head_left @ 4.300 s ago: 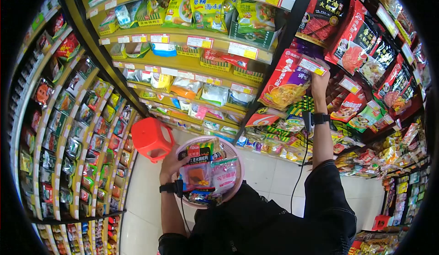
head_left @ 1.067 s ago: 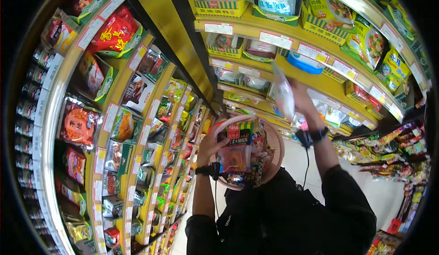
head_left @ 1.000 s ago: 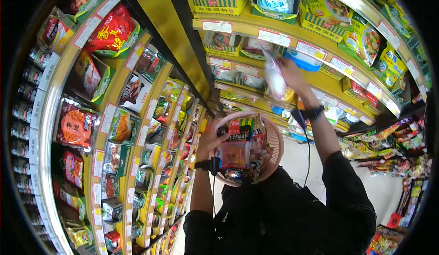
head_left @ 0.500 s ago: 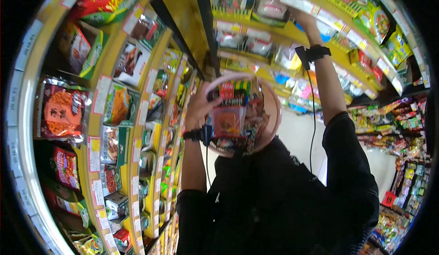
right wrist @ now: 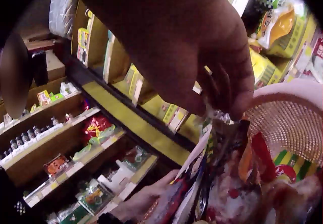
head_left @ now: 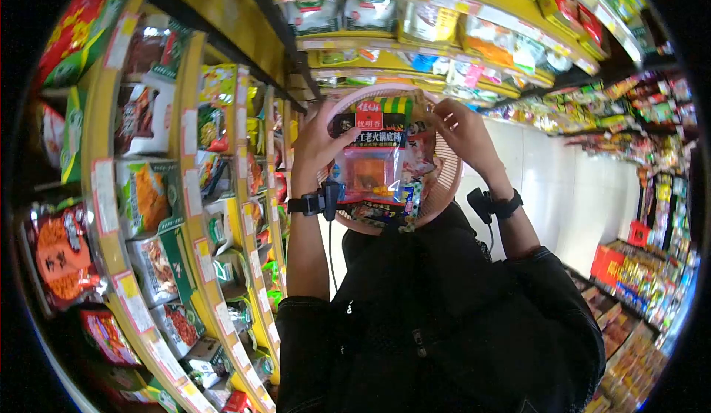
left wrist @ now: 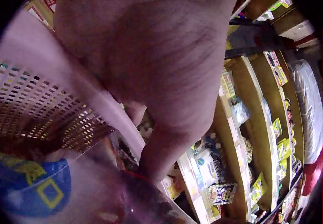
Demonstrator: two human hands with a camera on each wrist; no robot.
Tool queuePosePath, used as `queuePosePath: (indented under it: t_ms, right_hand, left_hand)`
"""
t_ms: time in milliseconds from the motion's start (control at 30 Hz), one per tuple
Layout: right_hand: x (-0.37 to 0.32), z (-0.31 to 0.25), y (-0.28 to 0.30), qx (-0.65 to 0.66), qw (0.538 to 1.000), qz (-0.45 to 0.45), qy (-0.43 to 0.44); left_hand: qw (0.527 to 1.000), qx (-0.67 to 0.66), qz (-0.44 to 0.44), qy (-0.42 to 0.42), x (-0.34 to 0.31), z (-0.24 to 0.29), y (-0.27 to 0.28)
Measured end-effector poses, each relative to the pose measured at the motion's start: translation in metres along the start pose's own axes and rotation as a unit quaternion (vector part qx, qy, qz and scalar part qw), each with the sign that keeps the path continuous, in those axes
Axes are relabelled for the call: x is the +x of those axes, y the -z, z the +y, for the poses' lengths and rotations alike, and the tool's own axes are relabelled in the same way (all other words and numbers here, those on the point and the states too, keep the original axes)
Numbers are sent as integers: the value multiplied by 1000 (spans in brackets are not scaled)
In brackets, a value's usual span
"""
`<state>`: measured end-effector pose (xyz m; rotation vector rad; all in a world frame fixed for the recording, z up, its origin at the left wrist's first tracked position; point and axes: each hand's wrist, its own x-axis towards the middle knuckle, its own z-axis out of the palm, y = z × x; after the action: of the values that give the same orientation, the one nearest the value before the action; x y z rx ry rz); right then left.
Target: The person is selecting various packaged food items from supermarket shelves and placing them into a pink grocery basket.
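Note:
My left hand grips the left rim of a round pink plastic basket, its thumb lying over the top packet. That packet is a hotpot base with a black and red label and a clear window showing an orange block. At the basket's upper right, my right hand pinches the top edge of a clear food packet among those inside. The right wrist view shows its fingertips close together on that edge. More packets with red and whitish contents lie beneath and beside the hotpot base.
Shelves of bagged seasonings rise close on the left. Another shelf unit stands ahead, with price tags along its edges. Pale floor tiles run to the right, toward shelves of snack packets and a red box.
A white packet was in my right hand a second ago; the hand then reached to the shelf ahead and has come back without it to the basket. My left hand keeps its grip.

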<state>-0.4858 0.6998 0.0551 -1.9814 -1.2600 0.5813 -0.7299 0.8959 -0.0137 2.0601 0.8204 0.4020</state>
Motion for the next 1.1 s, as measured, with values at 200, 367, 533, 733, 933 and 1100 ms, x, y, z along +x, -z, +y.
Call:
queuePosePath:
  t_ms: [200, 367, 533, 733, 933, 1100]
  right_hand:
    - [-34, 20, 10, 52, 998, 38, -14]
    - [-38, 45, 17, 78, 993, 75, -44]
    - [-50, 80, 47, 85, 989, 112, -34]
    - [-65, 120, 105, 334, 928, 130, -97]
    - [-64, 153, 125, 414, 896, 68, -147]
    - [-65, 169, 155, 362, 912, 110, -156]
  left_hand:
    - [998, 3, -59, 5, 16, 25, -19]
    - [996, -30, -69, -48, 24, 50, -32]
    - [998, -11, -58, -5, 23, 76, -55]
    - [999, 5, -42, 28, 15, 94, -84]
    - [999, -27, -26, 22, 13, 105, -106]
    - [999, -27, -28, 4, 25, 143, -130]
